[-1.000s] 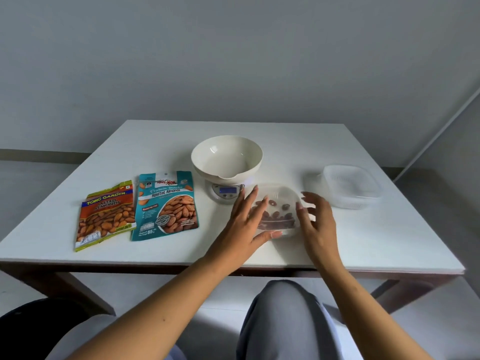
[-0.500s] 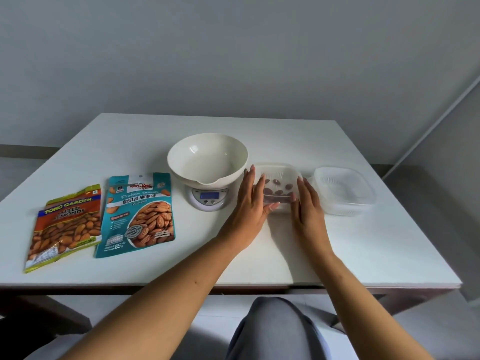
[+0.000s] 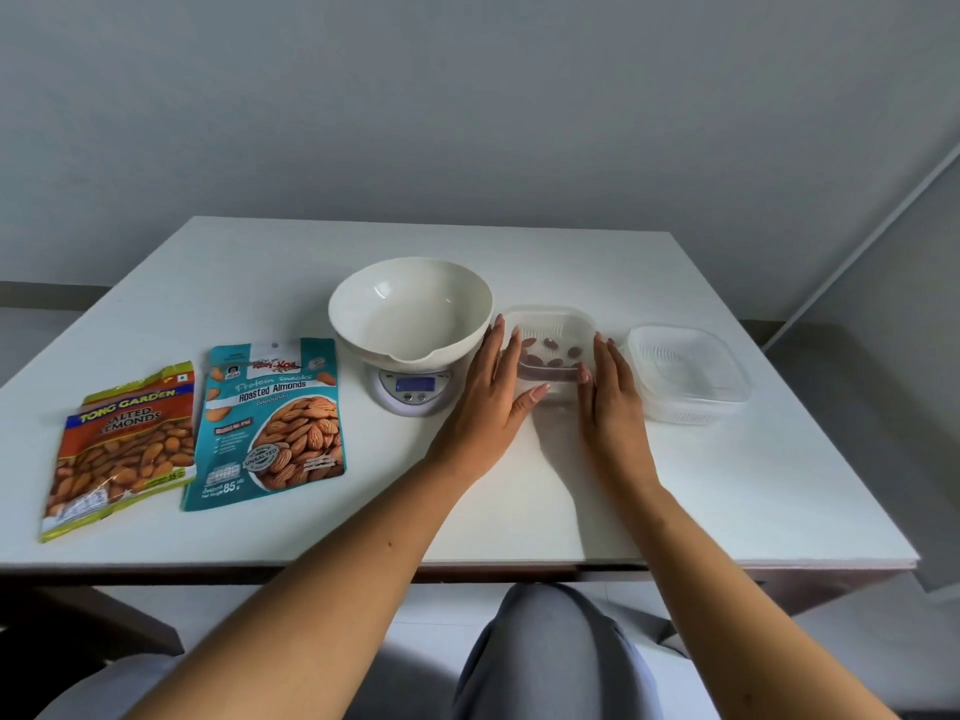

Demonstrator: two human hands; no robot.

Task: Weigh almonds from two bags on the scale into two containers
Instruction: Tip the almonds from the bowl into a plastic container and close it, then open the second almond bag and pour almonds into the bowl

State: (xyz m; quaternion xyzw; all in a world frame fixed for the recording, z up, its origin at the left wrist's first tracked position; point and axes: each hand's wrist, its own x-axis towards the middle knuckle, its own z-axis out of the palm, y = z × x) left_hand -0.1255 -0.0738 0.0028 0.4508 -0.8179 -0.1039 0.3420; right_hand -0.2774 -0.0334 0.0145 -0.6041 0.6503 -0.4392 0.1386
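Head view: my left hand (image 3: 493, 402) and right hand (image 3: 613, 402), fingers (image 3: 506, 356) straight, press the sidewalls of a probably light, flexible clear square plastic container (image 3: 550, 317) holding almonds (image 3: 551, 362).

White table (image 3: 727, 485) before a plain grey wall (image 3: 467, 122).
Soft, even light fell across the room; a pale strip (image 3: 857, 253) ran slantwise down the right-hand wall.

The table (image 3: 727, 485) is smooth, matt white. The bowl (image 3: 410, 309) is glossy cream plastic; the almond container (image 3: 550, 317) and the far-right container (image 3: 685, 371) are cloudy, ribbed plastic. The orange bag (image 3: 119, 444) and teal bag (image 3: 270, 423) are shiny printed film. My trousers (image 3: 545, 657) are grey cloth.
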